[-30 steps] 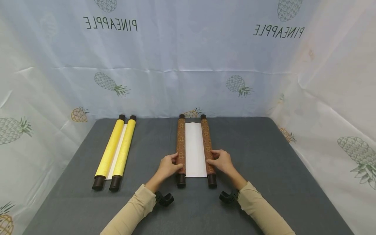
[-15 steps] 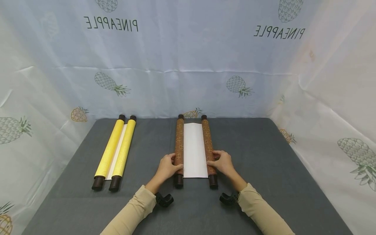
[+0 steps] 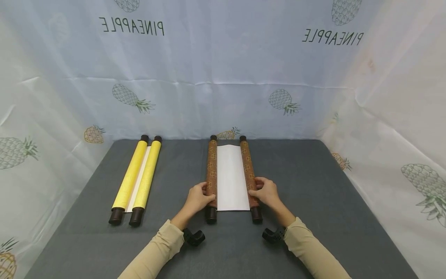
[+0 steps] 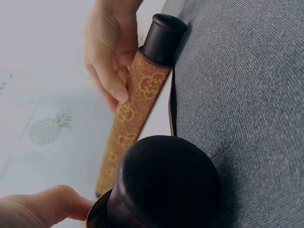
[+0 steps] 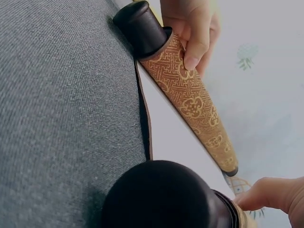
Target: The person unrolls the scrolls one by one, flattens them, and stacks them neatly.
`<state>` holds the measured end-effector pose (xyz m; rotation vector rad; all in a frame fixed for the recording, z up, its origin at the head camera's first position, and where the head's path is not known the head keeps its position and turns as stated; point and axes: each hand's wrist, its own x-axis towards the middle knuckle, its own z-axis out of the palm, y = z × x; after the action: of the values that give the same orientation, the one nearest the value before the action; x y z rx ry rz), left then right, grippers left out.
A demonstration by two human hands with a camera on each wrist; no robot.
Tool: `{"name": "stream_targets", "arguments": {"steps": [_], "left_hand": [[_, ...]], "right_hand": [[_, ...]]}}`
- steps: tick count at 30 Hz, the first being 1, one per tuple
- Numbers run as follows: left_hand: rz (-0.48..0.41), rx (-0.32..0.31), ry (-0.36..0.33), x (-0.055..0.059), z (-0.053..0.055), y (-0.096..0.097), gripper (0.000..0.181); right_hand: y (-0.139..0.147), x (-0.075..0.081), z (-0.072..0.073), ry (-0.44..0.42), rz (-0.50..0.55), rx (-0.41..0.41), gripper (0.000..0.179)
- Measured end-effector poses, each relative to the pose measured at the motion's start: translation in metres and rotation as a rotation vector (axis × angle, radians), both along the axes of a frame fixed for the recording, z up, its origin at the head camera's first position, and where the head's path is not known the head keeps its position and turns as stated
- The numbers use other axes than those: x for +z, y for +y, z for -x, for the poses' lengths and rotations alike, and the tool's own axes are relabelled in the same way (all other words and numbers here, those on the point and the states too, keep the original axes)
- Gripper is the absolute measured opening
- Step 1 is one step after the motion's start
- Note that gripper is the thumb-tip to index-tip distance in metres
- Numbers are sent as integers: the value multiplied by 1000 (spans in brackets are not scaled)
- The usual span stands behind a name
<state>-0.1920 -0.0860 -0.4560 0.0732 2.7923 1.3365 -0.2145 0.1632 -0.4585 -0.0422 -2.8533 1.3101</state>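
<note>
A brown scroll with a gold pattern (image 3: 211, 170) lies partly unrolled on the table, its white paper (image 3: 231, 178) showing between two rolls with dark end knobs. My left hand (image 3: 197, 198) grips the left roll near its front end, thumb on top and fingers at the outer side. My right hand (image 3: 267, 192) holds the right roll in the same way. In the left wrist view the right roll (image 4: 135, 102) is pinched by the right hand (image 4: 111, 57). The right wrist view shows the left roll (image 5: 190, 99) under the left hand's thumb.
To the left lies a yellow scroll (image 3: 148, 174), opened a little, with dark knobs and a white strip between its rolls. The dark grey table (image 3: 296, 174) meets a pineapple-print curtain (image 3: 209, 112) at the back. Black wrist cameras sit on both wrists.
The two brown rolls have moved apart, the left one leftward and the right one rightward. More white paper shows between them. The yellow scroll has stayed put.
</note>
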Motion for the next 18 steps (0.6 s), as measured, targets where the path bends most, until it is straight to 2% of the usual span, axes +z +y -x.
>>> {"name": "stream_targets", "arguments": {"steps": [7, 11, 18], "left_hand": [[39, 1, 39, 3, 0, -1, 62], [32, -2, 51, 5, -1, -2, 62], [47, -10, 62, 6, -3, -3, 58]], "right_hand": [[4, 0, -1, 17, -15, 16, 54], [6, 2, -2, 40, -48, 55, 54], [8, 4, -5, 28, -124, 115, 55]]}}
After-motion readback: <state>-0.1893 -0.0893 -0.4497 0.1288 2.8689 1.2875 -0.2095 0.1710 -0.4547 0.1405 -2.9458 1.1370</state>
